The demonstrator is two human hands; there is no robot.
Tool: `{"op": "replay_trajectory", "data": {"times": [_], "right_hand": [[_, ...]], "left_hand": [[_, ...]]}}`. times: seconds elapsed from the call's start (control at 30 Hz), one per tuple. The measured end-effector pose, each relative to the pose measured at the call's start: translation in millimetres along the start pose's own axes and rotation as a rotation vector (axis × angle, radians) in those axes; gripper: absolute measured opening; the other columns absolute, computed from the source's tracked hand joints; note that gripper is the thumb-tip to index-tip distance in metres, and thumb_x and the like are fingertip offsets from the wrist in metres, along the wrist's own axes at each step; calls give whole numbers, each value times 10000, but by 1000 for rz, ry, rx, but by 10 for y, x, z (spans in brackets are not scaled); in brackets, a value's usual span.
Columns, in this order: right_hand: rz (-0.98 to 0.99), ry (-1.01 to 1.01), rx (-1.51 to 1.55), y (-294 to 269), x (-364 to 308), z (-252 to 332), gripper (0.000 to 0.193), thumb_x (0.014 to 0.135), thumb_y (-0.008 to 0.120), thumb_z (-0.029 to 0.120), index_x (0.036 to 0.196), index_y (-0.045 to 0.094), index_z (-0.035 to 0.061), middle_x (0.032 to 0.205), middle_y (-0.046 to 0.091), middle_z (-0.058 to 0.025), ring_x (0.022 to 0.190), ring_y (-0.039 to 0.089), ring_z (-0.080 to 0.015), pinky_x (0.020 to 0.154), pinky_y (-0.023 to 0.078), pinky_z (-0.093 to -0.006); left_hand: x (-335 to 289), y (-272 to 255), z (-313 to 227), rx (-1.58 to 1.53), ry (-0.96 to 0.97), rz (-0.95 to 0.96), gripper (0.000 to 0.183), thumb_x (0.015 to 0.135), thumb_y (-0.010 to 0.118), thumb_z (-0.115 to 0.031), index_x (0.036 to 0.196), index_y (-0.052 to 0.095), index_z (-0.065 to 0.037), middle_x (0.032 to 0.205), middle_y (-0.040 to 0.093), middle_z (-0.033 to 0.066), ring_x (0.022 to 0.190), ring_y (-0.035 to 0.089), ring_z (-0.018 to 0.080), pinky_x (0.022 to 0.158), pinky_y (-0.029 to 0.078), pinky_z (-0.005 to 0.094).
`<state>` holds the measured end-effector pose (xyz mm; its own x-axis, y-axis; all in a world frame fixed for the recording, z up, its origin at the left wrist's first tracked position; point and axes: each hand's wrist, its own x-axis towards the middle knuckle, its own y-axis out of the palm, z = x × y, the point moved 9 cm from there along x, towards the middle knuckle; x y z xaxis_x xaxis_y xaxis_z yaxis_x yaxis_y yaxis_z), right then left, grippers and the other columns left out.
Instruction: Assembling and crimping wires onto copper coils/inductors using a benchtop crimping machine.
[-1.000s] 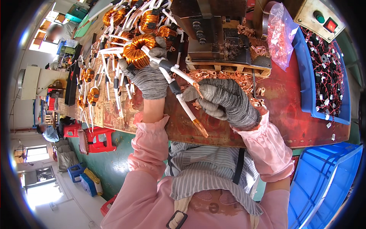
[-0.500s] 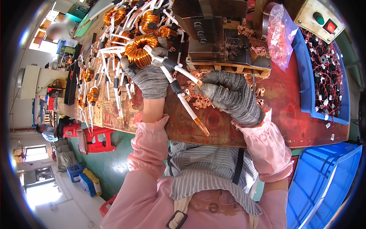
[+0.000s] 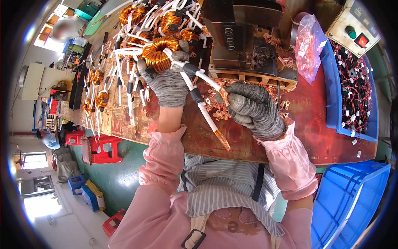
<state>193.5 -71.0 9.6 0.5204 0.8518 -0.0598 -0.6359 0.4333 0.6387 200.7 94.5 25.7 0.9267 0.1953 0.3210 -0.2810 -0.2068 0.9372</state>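
Observation:
My left hand, in a grey knit glove, is closed round a toroidal coil wound with orange copper wire. Two white-sleeved leads with black bands run from this coil toward the right and toward me. The nearer lead hangs free over the table, its bare copper strands fanned slightly at the tip. At the bare copper end of the other lead, the gloved fingers of my right hand are curled and pinched together. Their exact contact with the strands is partly hidden.
A dark metal press stands ahead on a wooden pallet, with copper terminals scattered around it. More coils are heaped at the far left. On the right are a bag of terminals, a blue tray and a switch box.
My right fingers have shifted slightly at the lead's end, and more of its bare copper now shows. The left hand still holds the coil. The whole view has shifted a little.

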Motion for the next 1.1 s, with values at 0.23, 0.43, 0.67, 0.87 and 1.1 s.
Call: {"op": "replay_trajectory", "data": {"times": [0.23,0.43,0.67,0.87,1.1], "right_hand": [[128,108,78,68,66,-58,430,877,471,389,989,567,-14,526,350,48,391,261,-35,346,192,-173],[-137,63,-293,-95,67,-108,481,881,400,486,910,596,48,493,307,66,373,259,-39,343,205,-187],[-95,130,-424,-60,51,-136,393,888,444,401,935,598,42,529,350,82,415,307,-16,368,232,-166],[-93,91,-416,-74,65,-100,376,879,453,393,919,594,47,537,345,82,407,294,-13,354,220,-167],[-79,116,-463,-79,100,-204,419,850,494,433,925,580,30,526,354,64,384,300,-30,331,215,-187]], "left_hand": [[38,95,-90,113,34,85,803,677,647,-474,1228,325,12,1118,386,205,842,490,198,647,465,313],[-220,173,-65,64,76,-28,834,704,485,-675,1217,381,-26,1038,515,239,730,583,292,544,519,367],[-835,631,-132,431,211,-39,854,640,581,-640,1237,355,-72,1088,492,304,739,601,356,597,534,425],[-1559,1068,-922,767,618,-280,837,703,522,-644,1262,312,-58,1096,477,312,791,592,380,628,532,473],[-2390,894,-1487,480,532,-346,659,805,450,-565,1247,358,-86,1127,505,209,946,554,395,755,486,541]]}}
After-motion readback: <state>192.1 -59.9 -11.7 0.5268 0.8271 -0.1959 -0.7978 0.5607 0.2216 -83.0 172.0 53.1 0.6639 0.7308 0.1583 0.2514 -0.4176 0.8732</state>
